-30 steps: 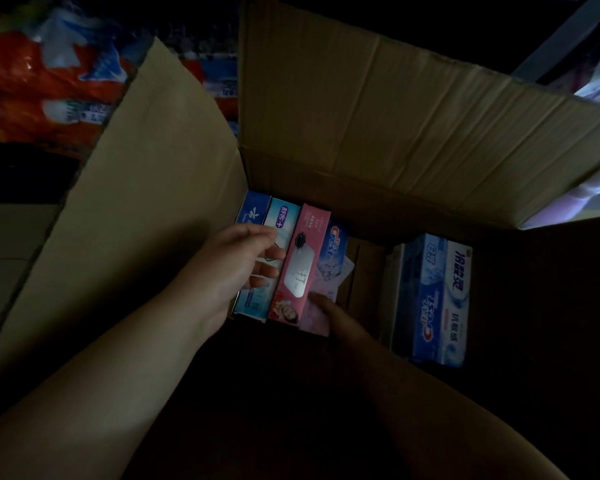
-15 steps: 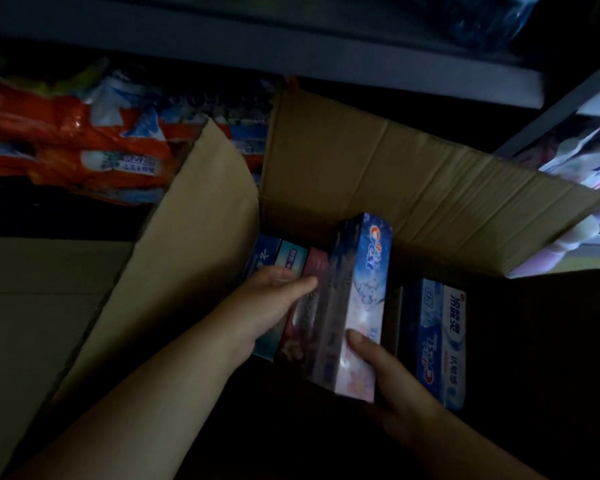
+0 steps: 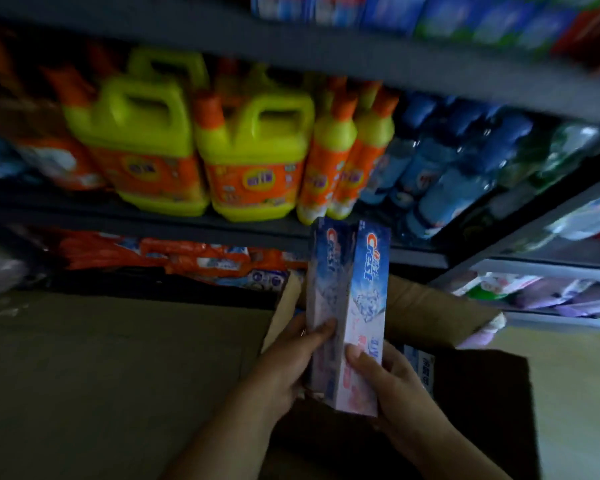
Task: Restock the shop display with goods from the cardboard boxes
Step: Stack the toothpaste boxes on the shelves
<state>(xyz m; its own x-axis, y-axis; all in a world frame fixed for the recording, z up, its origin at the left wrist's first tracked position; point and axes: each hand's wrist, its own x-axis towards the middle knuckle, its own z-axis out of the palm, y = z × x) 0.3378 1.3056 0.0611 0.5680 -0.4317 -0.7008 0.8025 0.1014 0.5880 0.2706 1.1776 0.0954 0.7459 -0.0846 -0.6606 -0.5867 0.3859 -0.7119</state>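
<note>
Item: Crest toothpaste cartons (image 3: 349, 313), two, pressed side by side, upright, raised above my open cardboard box (image 3: 430, 306), below shelf of yellow detergent jugs (image 3: 253, 157).
My left hand (image 3: 291, 362): fingers curled round left carton's lower part, thumb on front.
My right hand (image 3: 385, 379): wrapped round right carton's lower end, thumb across front.
More toothpaste boxes (image 3: 420, 368) remaining in box, beside my right hand.

The Crest toothpaste pack (image 3: 349, 313) is now lifted clear of the cardboard box (image 3: 430, 306), upright above it, and the left hand (image 3: 288, 362) now joins the right hand (image 3: 388, 386) in the grip at its lower end.
</note>
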